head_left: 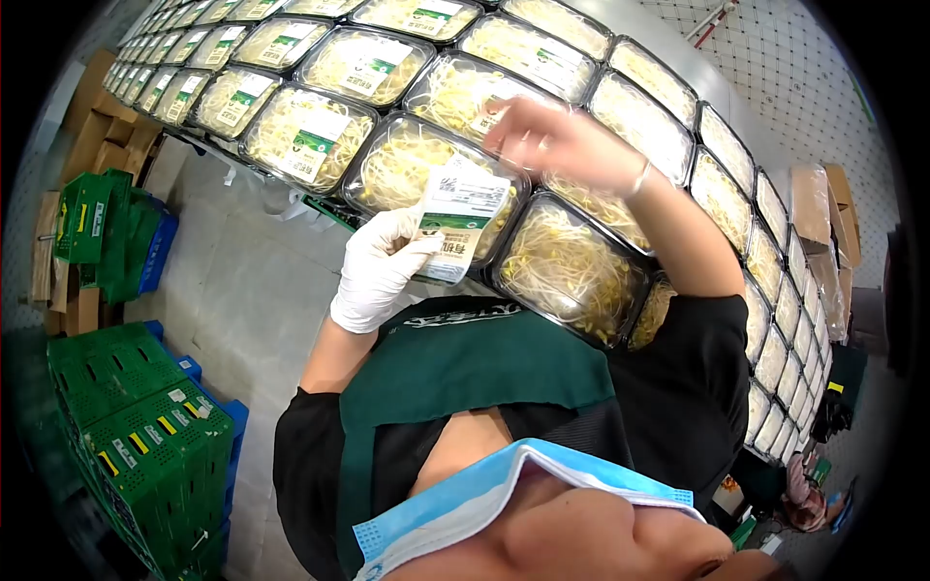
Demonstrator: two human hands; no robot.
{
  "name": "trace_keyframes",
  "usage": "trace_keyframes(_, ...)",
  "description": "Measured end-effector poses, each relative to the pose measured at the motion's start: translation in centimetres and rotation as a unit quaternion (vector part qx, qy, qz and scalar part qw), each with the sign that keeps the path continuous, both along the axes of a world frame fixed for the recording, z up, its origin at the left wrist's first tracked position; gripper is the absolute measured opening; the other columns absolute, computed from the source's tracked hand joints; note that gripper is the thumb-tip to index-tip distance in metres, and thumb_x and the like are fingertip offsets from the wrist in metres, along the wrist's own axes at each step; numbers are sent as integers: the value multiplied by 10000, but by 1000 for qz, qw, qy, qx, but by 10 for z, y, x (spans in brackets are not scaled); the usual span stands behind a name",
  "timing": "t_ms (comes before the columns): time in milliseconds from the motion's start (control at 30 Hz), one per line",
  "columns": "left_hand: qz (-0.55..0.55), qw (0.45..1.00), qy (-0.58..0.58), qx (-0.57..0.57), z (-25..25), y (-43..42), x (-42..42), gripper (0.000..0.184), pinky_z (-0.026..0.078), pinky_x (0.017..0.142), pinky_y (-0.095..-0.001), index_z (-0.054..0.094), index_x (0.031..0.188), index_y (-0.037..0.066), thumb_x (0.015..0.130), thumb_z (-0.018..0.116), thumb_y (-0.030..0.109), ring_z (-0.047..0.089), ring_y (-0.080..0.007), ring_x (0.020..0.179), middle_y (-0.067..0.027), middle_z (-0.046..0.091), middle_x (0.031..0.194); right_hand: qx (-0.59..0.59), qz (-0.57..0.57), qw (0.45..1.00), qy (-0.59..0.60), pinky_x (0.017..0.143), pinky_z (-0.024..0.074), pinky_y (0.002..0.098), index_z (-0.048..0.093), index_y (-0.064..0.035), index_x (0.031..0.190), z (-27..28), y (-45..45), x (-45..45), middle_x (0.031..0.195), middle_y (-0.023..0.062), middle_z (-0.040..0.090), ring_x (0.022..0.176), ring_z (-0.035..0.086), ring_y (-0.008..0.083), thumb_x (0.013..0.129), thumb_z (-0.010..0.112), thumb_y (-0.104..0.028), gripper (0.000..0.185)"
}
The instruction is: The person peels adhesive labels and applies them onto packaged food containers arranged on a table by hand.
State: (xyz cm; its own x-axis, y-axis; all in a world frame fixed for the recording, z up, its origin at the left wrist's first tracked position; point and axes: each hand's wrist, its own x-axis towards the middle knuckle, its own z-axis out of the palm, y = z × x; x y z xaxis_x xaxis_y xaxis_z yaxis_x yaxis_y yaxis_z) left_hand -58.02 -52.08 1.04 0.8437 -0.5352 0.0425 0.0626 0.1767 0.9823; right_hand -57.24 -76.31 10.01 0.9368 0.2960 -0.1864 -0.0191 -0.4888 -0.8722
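Observation:
My left hand [373, 271], in a white glove, pinches a stack of printed labels [465, 213] with white and green bands. The labels are held over the near edge of a bean sprout tray [402, 165]. Blurred by motion, my bare right hand [557, 140] hovers above the trays, its wrist wearing a thin bracelet; whether its fingers hold anything is unclear. Close to my body, a bean sprout tray [572, 261] shows no label on its clear film. Another tray [308, 136] to the left carries a green and white label.
Rows of packed sprout trays [366, 63] cover the table and curve away on both sides. Green crates [145, 416] stand on blue pallets at lower left, with more green crates [102, 228] behind. Cardboard boxes [823, 213] are at the right.

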Motion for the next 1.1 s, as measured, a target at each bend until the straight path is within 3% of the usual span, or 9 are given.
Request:
trace_keyframes(33, -4, 998, 57, -28, 15, -6, -5, 189, 450, 688, -226, 543, 965, -39, 778, 549, -11, 540, -83, 769, -65, 581, 858, -74, 93, 986, -119, 686, 454, 305, 524, -26, 908, -6, 14, -13, 983, 128, 570, 804, 560, 181, 772, 602, -219, 249)
trace_keyframes(100, -10, 992, 110, -56, 24, -13, -10, 176, 453, 679, -225, 543, 962, -38, 791, 540, -1, 541, -79, 756, -63, 586, 847, -146, 74, 939, -304, 587, 456, 342, 525, -43, 888, -20, 32, -25, 739, 128, 585, 672, 590, 269, 737, 620, -180, 225)
trace_keyframes(267, 92, 995, 29, -31, -1, -13, -8, 75, 419, 546, -180, 563, 782, -23, 773, 591, 46, 514, -44, 627, -27, 574, 716, -90, -3, 976, -199, 597, 469, 257, 568, -32, 876, -22, 28, -26, 759, 99, 613, 670, 600, 171, 761, 602, -104, 140)
trace_keyframes(367, 80, 994, 68, 26, 12, -18, -12, 78, 417, 567, -194, 566, 758, -7, 759, 618, 51, 506, -46, 614, -27, 571, 694, -195, -261, 908, -264, 631, 464, 247, 603, -33, 825, -1, -50, 50, 767, 68, 638, 679, 591, 127, 778, 586, -162, 138)
trace_keyframes(500, 138, 989, 55, 7, 4, -14, -2, 127, 426, 627, -197, 552, 892, -25, 798, 570, 59, 519, -57, 693, -48, 580, 783, -34, -30, 997, -61, 715, 451, 260, 556, -5, 963, -10, -52, 74, 830, 62, 609, 781, 561, 130, 780, 597, -263, 319)
trace_keyframes(600, 158, 986, 35, 44, 2, -10, -5, 173, 428, 676, -206, 524, 976, -31, 825, 520, 54, 523, -67, 747, -57, 577, 855, -18, 243, 970, -27, 682, 459, 256, 545, -21, 936, -25, 19, 28, 818, 73, 599, 771, 570, 135, 751, 642, -257, 316)
trace_keyframes(800, 119, 992, 42, -26, 30, -19, -7, 247, 420, 760, -218, 484, 1056, -33, 818, 511, 27, 520, -86, 848, -64, 556, 968, 43, 104, 988, -102, 560, 422, 258, 517, -32, 821, -22, 43, 0, 698, 63, 524, 619, 495, 113, 697, 655, -71, 190)
trace_keyframes(967, 84, 995, -4, -53, 20, -17, -9, 240, 428, 730, -210, 507, 1032, -20, 801, 552, 28, 523, -76, 816, -52, 559, 948, -19, 110, 981, -158, 521, 382, 234, 515, -23, 812, -28, 39, -6, 699, 29, 503, 592, 445, 94, 703, 665, -90, 198)
trace_keyframes(1100, 74, 996, 21, -36, 21, -21, -11, 220, 426, 721, -209, 512, 1025, -26, 812, 532, 23, 516, -67, 813, -46, 571, 908, 16, 107, 993, -54, 492, 359, 228, 548, 1, 781, -15, 39, -19, 636, 17, 508, 553, 418, 67, 738, 663, -162, 204)
